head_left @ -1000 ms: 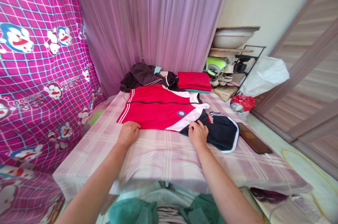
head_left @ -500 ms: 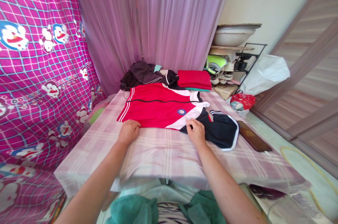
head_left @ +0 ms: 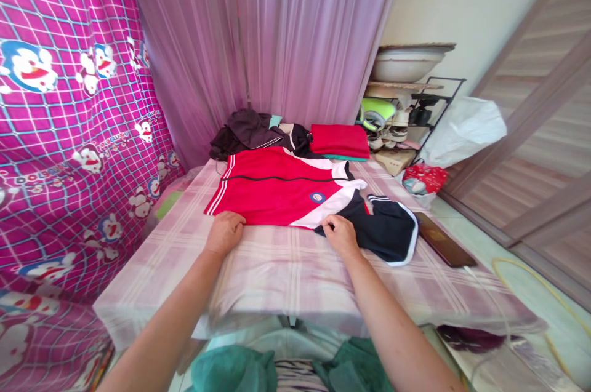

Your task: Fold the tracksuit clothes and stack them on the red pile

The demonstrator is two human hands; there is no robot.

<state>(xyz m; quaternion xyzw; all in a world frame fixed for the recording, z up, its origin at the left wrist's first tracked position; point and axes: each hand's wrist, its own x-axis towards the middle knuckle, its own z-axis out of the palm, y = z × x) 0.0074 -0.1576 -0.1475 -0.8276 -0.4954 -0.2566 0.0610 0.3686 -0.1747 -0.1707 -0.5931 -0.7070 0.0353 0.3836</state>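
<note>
Checked tablecloth [head_left: 286,269] covers the table, purple curtain [head_left: 277,29] behind. Left hand [head_left: 225,232] lies palm-down with fingers curled on the near hem of the red jacket [head_left: 277,189], pinning it; same spot as a second ago. Right hand [head_left: 340,234] has slid slightly left along the hem and now pinches the edge where the white panel meets the black sleeve [head_left: 388,229]. Looks like setup for a fold, jacket otherwise flat and unmoved. Folded red cloth [head_left: 340,140] and dark clothes pile [head_left: 252,130] sit at the far edge, tablet [head_left: 444,241] right of the sleeve.
</note>
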